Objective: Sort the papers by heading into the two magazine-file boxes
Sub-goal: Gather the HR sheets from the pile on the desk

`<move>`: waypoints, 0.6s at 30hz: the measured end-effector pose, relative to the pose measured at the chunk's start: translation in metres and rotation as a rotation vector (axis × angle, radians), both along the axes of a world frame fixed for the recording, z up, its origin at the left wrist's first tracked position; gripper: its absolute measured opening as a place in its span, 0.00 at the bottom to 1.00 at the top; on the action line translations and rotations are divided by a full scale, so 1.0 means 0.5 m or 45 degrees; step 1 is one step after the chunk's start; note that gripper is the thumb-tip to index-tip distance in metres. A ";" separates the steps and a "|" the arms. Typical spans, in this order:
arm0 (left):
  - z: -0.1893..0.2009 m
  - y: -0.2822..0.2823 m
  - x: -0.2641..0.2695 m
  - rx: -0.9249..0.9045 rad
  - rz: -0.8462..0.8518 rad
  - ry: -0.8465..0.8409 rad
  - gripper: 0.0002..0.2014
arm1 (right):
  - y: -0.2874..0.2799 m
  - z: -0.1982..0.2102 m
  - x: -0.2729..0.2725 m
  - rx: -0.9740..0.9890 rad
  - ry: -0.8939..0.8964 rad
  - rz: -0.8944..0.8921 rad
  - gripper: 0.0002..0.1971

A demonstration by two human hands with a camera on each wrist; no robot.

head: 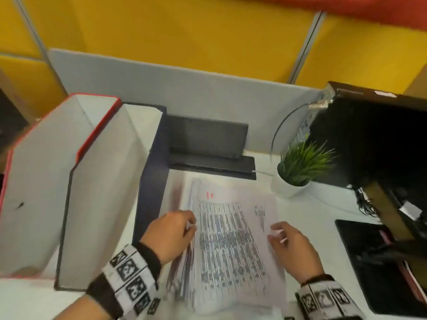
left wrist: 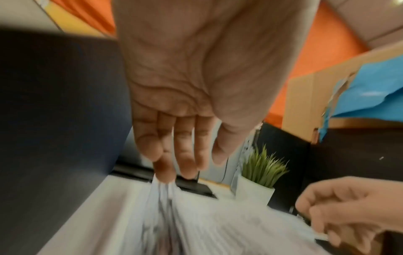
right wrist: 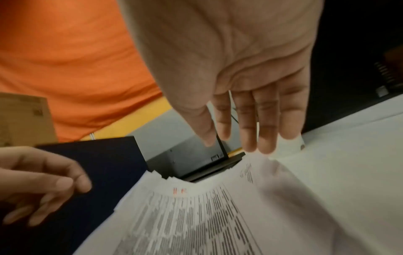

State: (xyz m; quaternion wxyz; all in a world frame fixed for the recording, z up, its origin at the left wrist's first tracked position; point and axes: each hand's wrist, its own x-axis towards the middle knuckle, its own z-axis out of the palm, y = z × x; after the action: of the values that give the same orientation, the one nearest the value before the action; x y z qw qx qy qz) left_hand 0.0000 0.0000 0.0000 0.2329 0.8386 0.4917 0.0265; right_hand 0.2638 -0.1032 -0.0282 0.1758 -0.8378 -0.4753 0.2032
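A loose stack of printed papers (head: 231, 245) lies flat on the white bench (head: 312, 218) in front of me, thin white sheets covered in dense rows of dark type, with a small red handwritten mark near the head of the top sheet. The sheets are fanned unevenly along the left edge, so many paper edges show there. My left hand (head: 172, 234) rests at that left edge with its fingers (left wrist: 165, 165) fairly straight, the tips touching the fanned edges; I cannot tell whether they actually pinch a sheet. My right hand (head: 292, 248) is at the right edge of the stack, fingers (right wrist: 268, 127) extended and relaxed, their tips at the curled edge of the top sheet, with no firm grasp that I can make out. To my left two magazine-file boxes stand upright side by side and touching: the red-trimmed box (head: 46, 172), with pale grey card walls and a slanted cut front, and next to it, nearer the papers, the navy-trimmed box (head: 129, 181), the same angular shape with a dark blue outer wall. Behind the papers sits a flat dark grey stand (head: 208, 144) with a matt upright panel. To the right a small plant (head: 302, 162) with spiky green leaves stands in a smooth white pot, just beside the far right corner of the stack.
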 end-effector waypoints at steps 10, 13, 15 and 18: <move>-0.129 0.066 0.062 -0.180 0.473 -0.080 0.17 | 0.059 -0.104 -0.030 -0.295 -0.048 0.036 0.28; -0.136 0.063 0.071 -0.128 0.499 -0.125 0.15 | 0.057 -0.115 -0.034 -0.326 -0.028 0.070 0.31; -0.135 0.063 0.074 -0.093 0.516 -0.199 0.14 | 0.055 -0.118 -0.034 -0.272 -0.035 0.027 0.34; -0.134 0.065 0.073 -0.109 0.540 -0.284 0.12 | 0.051 -0.120 -0.032 -0.201 -0.114 -0.138 0.37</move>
State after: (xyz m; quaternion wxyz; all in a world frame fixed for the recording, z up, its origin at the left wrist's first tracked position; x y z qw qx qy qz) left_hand 0.0366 0.0325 -0.0672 0.3104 0.6979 0.6286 0.1462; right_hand 0.2476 -0.0776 -0.0880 0.0988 -0.8818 -0.4191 0.1926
